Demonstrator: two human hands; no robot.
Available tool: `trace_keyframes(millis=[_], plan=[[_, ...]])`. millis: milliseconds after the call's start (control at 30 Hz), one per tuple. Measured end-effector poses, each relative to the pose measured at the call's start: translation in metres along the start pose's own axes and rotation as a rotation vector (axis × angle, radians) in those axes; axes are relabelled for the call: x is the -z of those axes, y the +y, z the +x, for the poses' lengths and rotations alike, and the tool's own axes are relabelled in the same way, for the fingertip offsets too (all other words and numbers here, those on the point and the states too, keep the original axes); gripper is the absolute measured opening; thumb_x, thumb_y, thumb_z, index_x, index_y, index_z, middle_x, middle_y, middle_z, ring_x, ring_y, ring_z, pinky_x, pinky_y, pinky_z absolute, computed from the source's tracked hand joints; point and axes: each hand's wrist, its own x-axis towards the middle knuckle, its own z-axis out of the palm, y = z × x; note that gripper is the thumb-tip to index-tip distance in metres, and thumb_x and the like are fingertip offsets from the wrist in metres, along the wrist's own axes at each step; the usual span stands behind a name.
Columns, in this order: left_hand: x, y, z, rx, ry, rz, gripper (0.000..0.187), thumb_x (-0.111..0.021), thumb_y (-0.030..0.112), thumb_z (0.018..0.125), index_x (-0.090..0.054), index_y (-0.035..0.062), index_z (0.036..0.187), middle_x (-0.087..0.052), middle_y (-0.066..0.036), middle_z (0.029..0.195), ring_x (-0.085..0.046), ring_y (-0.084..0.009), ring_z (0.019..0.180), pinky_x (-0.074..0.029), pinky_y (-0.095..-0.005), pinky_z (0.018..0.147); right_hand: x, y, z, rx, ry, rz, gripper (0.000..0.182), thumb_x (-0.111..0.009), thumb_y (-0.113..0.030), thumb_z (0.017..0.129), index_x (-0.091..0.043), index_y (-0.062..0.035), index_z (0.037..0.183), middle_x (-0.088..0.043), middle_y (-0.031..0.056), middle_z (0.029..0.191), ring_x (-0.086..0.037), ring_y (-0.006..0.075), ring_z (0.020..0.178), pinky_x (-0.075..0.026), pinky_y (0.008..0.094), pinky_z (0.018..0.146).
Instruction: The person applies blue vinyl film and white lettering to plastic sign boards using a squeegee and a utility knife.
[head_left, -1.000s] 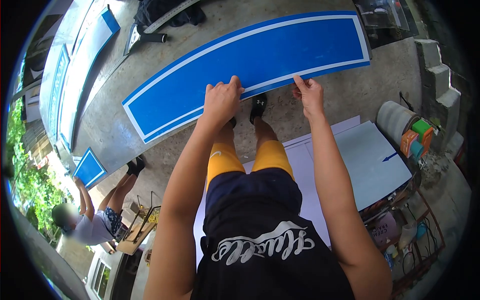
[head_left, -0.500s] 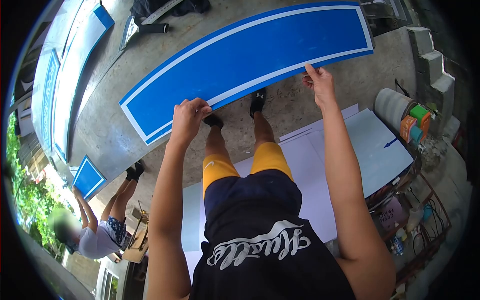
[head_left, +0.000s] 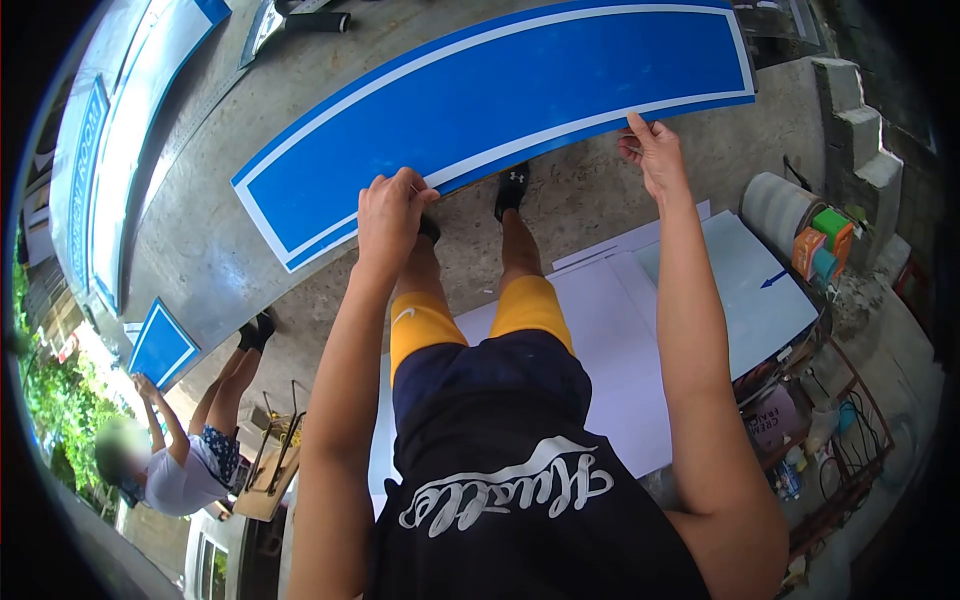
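Note:
A long blue sign panel (head_left: pixel 490 115) with a white border line lies across the grey table in front of me. My left hand (head_left: pixel 392 215) is closed at its near edge, left of the middle, with thumb and fingers pinched together. Farther right, my right hand (head_left: pixel 655 158) grips the same edge, its thumb on the upper face and the other fingers curled below. The panel's near edge reaches over the table's front, above my feet. Its blue face is plain, with no lettering visible.
A tool with a black handle (head_left: pixel 318 21) lies at the back. To the left are a lettered sign (head_left: pixel 88 185) and another person (head_left: pixel 185 475) holding a small blue sign (head_left: pixel 163 345). Behind me are white sheets (head_left: pixel 600 350), a roll (head_left: pixel 780 205) and a cluttered rack (head_left: pixel 800 430).
My left hand has shifted slightly right along the panel's near edge. The right hand keeps its hold. The whole view has moved a little, with the table things higher in it.

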Motion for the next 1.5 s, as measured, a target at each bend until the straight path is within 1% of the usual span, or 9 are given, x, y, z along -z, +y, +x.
trace_keyframes(millis=[133, 433, 533, 733, 833, 1033, 1133, 1433, 1500], plan=[[0.003, 0.002, 0.002, 0.011, -0.002, -0.013, 0.02, -0.083, 0.02, 0.088, -0.071, 0.0045, 0.089, -0.073, -0.01, 0.077, -0.065, -0.0303, 0.079, -0.05, -0.0441, 0.072, 0.003, 0.001, 0.003, -0.001, -0.012, -0.013, 0.035, -0.086, -0.039, 0.093, -0.071, -0.0074, 0.095, -0.075, 0.0066, 0.095, -0.07, 0.014, 0.081, -0.058, 0.031, 0.076], [0.004, -0.001, 0.004, 0.027, -0.013, -0.056, 0.019, -0.083, 0.018, 0.087, -0.071, 0.0032, 0.09, -0.073, -0.013, 0.078, -0.068, -0.0322, 0.078, -0.052, -0.0438, 0.073, 0.005, 0.001, 0.004, 0.001, -0.027, -0.018, 0.037, -0.086, -0.04, 0.093, -0.071, -0.0064, 0.095, -0.075, 0.0069, 0.096, -0.071, 0.0147, 0.082, -0.059, 0.0314, 0.077], [0.003, -0.001, 0.003, 0.01, 0.006, -0.042, 0.018, -0.084, 0.016, 0.088, -0.072, 0.0025, 0.092, -0.074, -0.013, 0.078, -0.07, -0.0286, 0.075, -0.054, -0.0402, 0.07, 0.006, 0.003, 0.005, 0.008, -0.026, -0.021, 0.037, -0.086, -0.04, 0.092, -0.071, -0.0063, 0.096, -0.075, 0.0071, 0.096, -0.071, 0.0151, 0.083, -0.06, 0.0319, 0.077], [0.017, -0.003, 0.001, 0.152, -0.057, -0.305, 0.017, -0.084, 0.013, 0.09, -0.073, 0.0007, 0.095, -0.074, -0.011, 0.08, -0.069, -0.0176, 0.07, -0.053, -0.032, 0.065, 0.005, 0.002, 0.004, 0.004, -0.033, -0.021, 0.037, -0.086, -0.04, 0.092, -0.072, -0.0061, 0.097, -0.075, 0.0075, 0.096, -0.072, 0.0155, 0.084, -0.06, 0.0318, 0.078], [0.019, -0.001, 0.0, 0.127, -0.053, -0.237, 0.018, -0.084, 0.014, 0.09, -0.073, 0.0009, 0.094, -0.073, -0.011, 0.081, -0.068, -0.0171, 0.07, -0.053, -0.0319, 0.065, 0.005, 0.002, 0.004, -0.001, -0.019, -0.025, 0.037, -0.086, -0.04, 0.092, -0.072, -0.0059, 0.097, -0.076, 0.0074, 0.096, -0.072, 0.0156, 0.084, -0.06, 0.0317, 0.078], [0.007, -0.002, 0.0, 0.058, 0.005, -0.093, 0.02, -0.086, 0.016, 0.087, -0.073, 0.0013, 0.092, -0.072, -0.011, 0.079, -0.069, -0.0233, 0.072, -0.053, -0.0355, 0.068, 0.005, 0.0, 0.003, -0.006, -0.03, -0.024, 0.036, -0.086, -0.039, 0.093, -0.073, -0.0062, 0.097, -0.076, 0.0069, 0.096, -0.072, 0.015, 0.083, -0.06, 0.0315, 0.078], [0.004, -0.002, 0.001, 0.062, -0.005, -0.075, 0.021, -0.086, 0.016, 0.086, -0.073, 0.0009, 0.092, -0.072, -0.013, 0.08, -0.069, -0.0262, 0.073, -0.054, -0.0376, 0.069, 0.005, 0.001, 0.004, -0.006, -0.029, -0.026, 0.035, -0.085, -0.039, 0.093, -0.073, -0.0063, 0.098, -0.076, 0.0068, 0.097, -0.071, 0.0147, 0.083, -0.06, 0.0313, 0.078], [0.002, -0.007, 0.001, 0.066, 0.019, -0.133, 0.019, -0.086, 0.014, 0.087, -0.073, 0.0004, 0.092, -0.074, -0.013, 0.079, -0.071, -0.024, 0.072, -0.054, -0.0355, 0.068, 0.006, 0.004, 0.005, 0.005, -0.038, -0.015, 0.034, -0.085, -0.038, 0.094, -0.074, -0.0064, 0.099, -0.076, 0.0063, 0.096, -0.072, 0.0148, 0.082, -0.06, 0.031, 0.077], [0.003, -0.007, 0.003, 0.124, 0.002, -0.169, 0.019, -0.086, 0.013, 0.087, -0.073, -0.0001, 0.091, -0.074, -0.013, 0.079, -0.071, -0.0225, 0.07, -0.054, -0.0344, 0.067, 0.006, 0.004, 0.006, 0.007, -0.042, -0.01, 0.034, -0.085, -0.038, 0.094, -0.074, -0.0063, 0.099, -0.076, 0.0061, 0.096, -0.072, 0.0148, 0.082, -0.06, 0.0309, 0.077]])
